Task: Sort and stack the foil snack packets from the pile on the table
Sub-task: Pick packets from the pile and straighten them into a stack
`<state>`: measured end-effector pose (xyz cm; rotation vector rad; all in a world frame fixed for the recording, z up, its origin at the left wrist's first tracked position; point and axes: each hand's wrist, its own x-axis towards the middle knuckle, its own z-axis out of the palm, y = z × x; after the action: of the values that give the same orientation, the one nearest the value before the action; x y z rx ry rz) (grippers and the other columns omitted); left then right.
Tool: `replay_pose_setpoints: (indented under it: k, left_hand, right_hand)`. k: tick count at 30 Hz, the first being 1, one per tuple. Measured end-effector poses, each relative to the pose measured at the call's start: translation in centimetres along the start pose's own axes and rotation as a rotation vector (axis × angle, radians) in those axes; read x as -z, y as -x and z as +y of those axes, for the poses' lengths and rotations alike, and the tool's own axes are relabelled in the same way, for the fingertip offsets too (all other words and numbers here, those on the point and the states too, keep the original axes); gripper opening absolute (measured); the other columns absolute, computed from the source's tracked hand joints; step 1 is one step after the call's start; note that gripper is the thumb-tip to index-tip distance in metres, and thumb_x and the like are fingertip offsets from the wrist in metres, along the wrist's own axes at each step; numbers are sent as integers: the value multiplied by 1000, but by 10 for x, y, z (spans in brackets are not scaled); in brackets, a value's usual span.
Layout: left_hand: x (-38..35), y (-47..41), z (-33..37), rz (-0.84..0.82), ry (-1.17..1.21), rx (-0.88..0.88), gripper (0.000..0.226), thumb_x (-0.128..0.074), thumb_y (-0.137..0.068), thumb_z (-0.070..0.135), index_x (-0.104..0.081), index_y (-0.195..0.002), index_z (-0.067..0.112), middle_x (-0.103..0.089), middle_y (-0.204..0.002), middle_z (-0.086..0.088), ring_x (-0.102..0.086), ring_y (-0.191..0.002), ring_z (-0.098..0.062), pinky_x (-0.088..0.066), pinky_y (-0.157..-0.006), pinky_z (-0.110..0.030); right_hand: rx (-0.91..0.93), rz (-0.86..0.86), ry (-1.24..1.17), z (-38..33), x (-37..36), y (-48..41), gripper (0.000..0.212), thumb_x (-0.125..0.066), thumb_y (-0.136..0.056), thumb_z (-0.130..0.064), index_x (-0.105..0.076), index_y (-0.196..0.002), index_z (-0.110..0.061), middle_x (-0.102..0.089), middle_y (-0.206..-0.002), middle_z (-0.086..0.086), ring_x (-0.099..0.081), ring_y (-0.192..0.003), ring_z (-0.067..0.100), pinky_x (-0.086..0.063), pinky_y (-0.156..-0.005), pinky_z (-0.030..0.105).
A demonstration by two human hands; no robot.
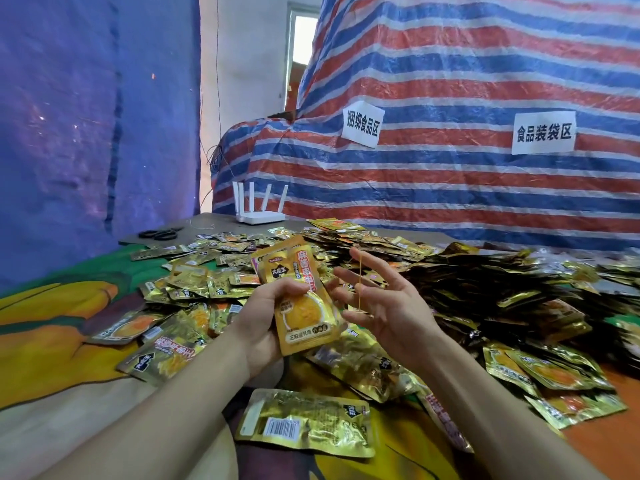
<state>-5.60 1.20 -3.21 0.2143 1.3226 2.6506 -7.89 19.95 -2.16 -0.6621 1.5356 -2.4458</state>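
My left hand grips a small stack of gold foil snack packets held upright over the table, printed side facing me. My right hand is beside the stack with its fingers spread, and a thin yellow rubber band is stretched across them. A big pile of gold packets covers the table behind and to the right. One packet lies back side up with its barcode showing, near me between my forearms.
Loose packets lie scattered left of the hands on a colourful printed cloth. A white router and black scissors sit at the table's far end. A striped tarp with two paper signs rises behind.
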Motion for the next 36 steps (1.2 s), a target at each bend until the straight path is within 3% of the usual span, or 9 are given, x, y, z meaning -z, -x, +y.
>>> replay_pose_setpoints:
  k: [5,9,13,21,26,28,31,34,36]
  left_hand:
    - [6,-6,5,253,94,-97,12,-61,-82,14,-66,-88,5,-74,-78,-16,-73,-66,-32,-57,-71,-45]
    - [5,-8,8,274,121,-137,15,-61,-86,17,-66,-93,6,-74,-81,-16,-73,-70,-33,-60,-68,-43]
    - [-6,-6,1,259,70,-134,21,-66,-87,25,-73,-91,6,-75,-89,-16,-74,-75,-32,-61,-70,-43]
    - [-19,-4,-10,268,24,-124,36,-71,-87,23,-70,-115,1,-72,-113,-21,-71,-104,-38,-58,-89,-49]
    - [-20,-4,-6,220,55,-40,28,-68,-86,23,-72,-107,3,-74,-109,-18,-72,-95,-33,-57,-90,-44]
    - [-21,-2,-5,200,82,18,32,-72,-78,22,-72,-104,1,-74,-107,-20,-74,-90,-32,-62,-80,-42]
    - [-20,1,-5,162,133,96,28,-72,-82,18,-72,-100,-4,-74,-97,-22,-75,-72,-34,-61,-50,-37]
    - [-17,-2,-6,131,157,99,30,-71,-75,18,-78,-90,-7,-74,-105,-23,-74,-88,-37,-60,-74,-51]
    - [-16,-3,-7,100,157,98,30,-69,-76,20,-78,-89,-6,-73,-108,-22,-74,-93,-37,-59,-79,-52]
  right_hand:
    - [13,103,192,12,-6,4,60,-81,-73,8,-72,-121,-28,-66,-126,17,-74,-99,35,-63,-69,46]
    - [-12,28,270,26,-29,10,72,-89,-67,2,-69,-126,-32,-58,-130,11,-75,-95,33,-64,-69,44]
    - [118,56,396,39,-48,12,72,-90,-59,-12,-68,-120,-41,-64,-127,-1,-69,-111,27,-57,-91,56]
    - [284,169,525,43,-45,13,72,-92,-65,-5,-63,-125,-32,-67,-123,1,-69,-111,19,-57,-95,50]
    - [370,249,594,49,-48,12,67,-93,-66,-10,-62,-122,-30,-67,-117,-6,-68,-107,9,-58,-94,37]
    - [371,260,586,48,-47,10,72,-94,-64,-9,-62,-124,-30,-68,-114,-8,-70,-102,7,-60,-89,32]
    - [328,244,576,46,-44,9,82,-96,-60,-9,-58,-130,-30,-69,-113,-7,-72,-96,7,-60,-81,25]
    - [311,242,701,45,-41,8,78,-96,-59,-13,-60,-126,-31,-65,-118,-4,-69,-100,6,-59,-88,28]
    - [321,251,854,41,-39,8,80,-95,-58,-24,-59,-129,-30,-57,-120,-8,-63,-105,4,-56,-93,27]
